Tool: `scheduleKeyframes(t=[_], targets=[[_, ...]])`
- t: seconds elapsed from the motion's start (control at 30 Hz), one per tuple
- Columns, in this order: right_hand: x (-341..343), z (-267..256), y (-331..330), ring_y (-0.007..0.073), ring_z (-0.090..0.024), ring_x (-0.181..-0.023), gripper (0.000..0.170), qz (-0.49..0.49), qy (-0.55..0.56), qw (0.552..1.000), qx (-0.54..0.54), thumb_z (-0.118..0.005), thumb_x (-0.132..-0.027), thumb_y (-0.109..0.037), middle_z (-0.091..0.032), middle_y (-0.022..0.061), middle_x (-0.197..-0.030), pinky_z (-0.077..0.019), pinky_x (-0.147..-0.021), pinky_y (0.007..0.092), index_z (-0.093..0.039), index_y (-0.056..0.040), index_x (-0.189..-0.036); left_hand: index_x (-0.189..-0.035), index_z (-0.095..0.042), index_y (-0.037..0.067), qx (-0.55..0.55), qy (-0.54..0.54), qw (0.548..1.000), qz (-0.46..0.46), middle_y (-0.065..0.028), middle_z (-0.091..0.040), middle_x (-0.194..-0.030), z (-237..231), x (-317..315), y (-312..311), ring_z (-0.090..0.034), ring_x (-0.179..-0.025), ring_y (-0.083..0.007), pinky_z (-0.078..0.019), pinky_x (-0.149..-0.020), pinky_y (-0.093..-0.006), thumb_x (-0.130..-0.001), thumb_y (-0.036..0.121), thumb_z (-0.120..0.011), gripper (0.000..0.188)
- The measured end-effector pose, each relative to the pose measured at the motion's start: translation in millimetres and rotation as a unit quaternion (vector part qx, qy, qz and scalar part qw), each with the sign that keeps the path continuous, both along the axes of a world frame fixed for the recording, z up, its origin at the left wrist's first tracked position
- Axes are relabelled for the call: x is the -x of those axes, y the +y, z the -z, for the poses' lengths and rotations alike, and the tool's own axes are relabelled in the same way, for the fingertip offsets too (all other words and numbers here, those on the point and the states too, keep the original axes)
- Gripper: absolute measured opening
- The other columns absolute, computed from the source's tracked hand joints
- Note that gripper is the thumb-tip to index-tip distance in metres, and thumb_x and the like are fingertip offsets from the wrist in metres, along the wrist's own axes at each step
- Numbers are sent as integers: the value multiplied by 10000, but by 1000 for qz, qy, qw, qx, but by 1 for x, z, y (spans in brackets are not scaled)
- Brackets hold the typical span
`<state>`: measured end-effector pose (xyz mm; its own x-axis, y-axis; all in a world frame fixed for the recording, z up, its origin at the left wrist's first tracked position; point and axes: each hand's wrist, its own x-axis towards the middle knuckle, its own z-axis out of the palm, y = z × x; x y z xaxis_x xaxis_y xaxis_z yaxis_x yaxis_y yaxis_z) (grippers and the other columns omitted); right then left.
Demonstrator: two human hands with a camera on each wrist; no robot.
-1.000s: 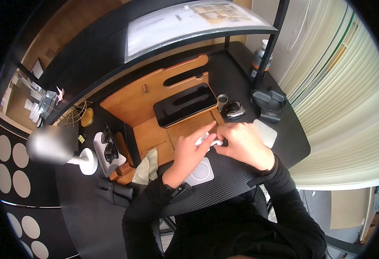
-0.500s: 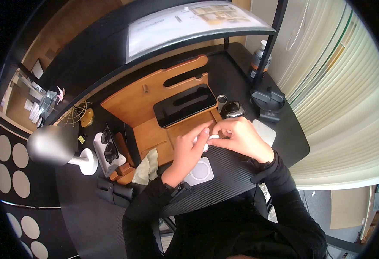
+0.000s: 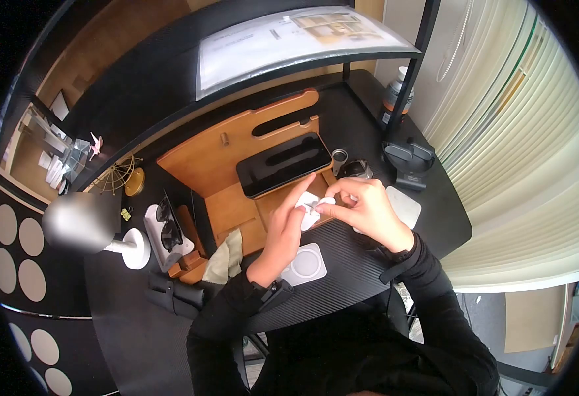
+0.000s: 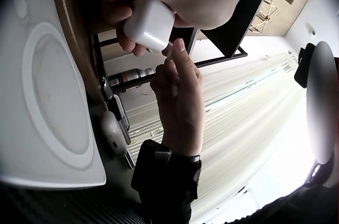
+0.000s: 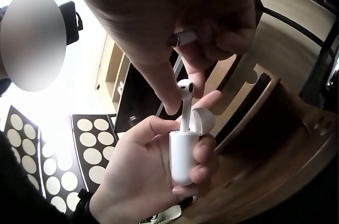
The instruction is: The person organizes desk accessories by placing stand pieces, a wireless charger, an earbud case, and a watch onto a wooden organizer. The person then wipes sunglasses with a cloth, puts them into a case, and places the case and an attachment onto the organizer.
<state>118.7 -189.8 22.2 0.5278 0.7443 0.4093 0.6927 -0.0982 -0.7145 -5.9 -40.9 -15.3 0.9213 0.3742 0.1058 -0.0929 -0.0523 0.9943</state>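
Note:
My left hand (image 3: 279, 237) grips a white earbud case (image 5: 183, 160), its lid (image 5: 203, 121) swung open. In the right wrist view, the thumb and a finger of my right hand (image 3: 374, 208) pinch a white earbud (image 5: 185, 108) by its head. The earbud's stem points down at the mouth of the case. A second earbud (image 5: 186, 38) is tucked within the curled fingers of the same hand. From the left wrist view the rounded back of the case hides most of this. Both hands are raised over the front edge of a wooden desk stand (image 3: 194, 162).
A black phone (image 3: 283, 165) leans on the stand. Below my left hand lies a white charging pad (image 3: 307, 264); a pale flat item (image 3: 405, 208) is beyond my right hand. Leftward are a cloth (image 3: 224, 259), sunglasses (image 3: 169, 234) and a lamp (image 3: 134, 247). A black charger (image 3: 408, 158) stands at right.
My left hand has turned, bringing the open case into sight between the hands. My right hand has shifted slightly and now has the earbud right at the case.

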Motion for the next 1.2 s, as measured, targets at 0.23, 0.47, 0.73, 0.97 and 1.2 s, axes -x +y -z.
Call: scheduleKeyframes(t=[0.23,0.47,0.73,0.97,1.2], targets=[[-7,-4,-6,91,-402,-520,232,-14,-10,1000,-14,-854,-737,-180,-497,16,-609,-319,-489,272,-737,-37,-876,-1527,-382,59,-149,-91,985,6,-174,-551,-1358,-10,0,-5,-582,-1077,-219,-440,-962,-313,-859,31,-379,668],[-6,-4,-7,114,-427,-528,248,-27,-46,998,-22,-852,-747,-200,-514,28,-639,-340,-490,277,-749,-50,-917,-1526,-379,49,-154,-83,985,8,-182,-565,-1335,-14,2,-6,-586,-1070,-217,-441,-968,-313,-862,33,-396,664],[-4,-5,-6,176,-516,-569,299,-122,-124,984,-24,-725,-876,-200,-475,59,-671,-406,-547,316,-703,-27,-1118,-1576,-264,63,-70,-77,994,29,-155,-515,-1363,-7,-1,-4,-541,-1142,-212,-402,-1022,-309,-889,13,-392,701],[-6,-15,-14,322,-606,-910,348,-153,149,977,-28,-455,-910,-57,-557,170,-913,-484,-814,374,-543,-1,-1242,-1585,-249,88,-23,-6,999,43,-187,-482,-1442,-2,-1,-8,-549,-1205,-261,-402,-1028,-322,-897,9,-403,710],[-1,-2,1,278,-627,-889,251,-116,-36,989,-84,-649,-903,-11,-567,133,-1011,-513,-775,345,-571,7,-1141,-1600,-205,109,-143,-9,988,51,-176,-350,-1572,0,-2,-8,-501,-1300,-254,-379,-1068,-318,-893,-13,-414,747]])
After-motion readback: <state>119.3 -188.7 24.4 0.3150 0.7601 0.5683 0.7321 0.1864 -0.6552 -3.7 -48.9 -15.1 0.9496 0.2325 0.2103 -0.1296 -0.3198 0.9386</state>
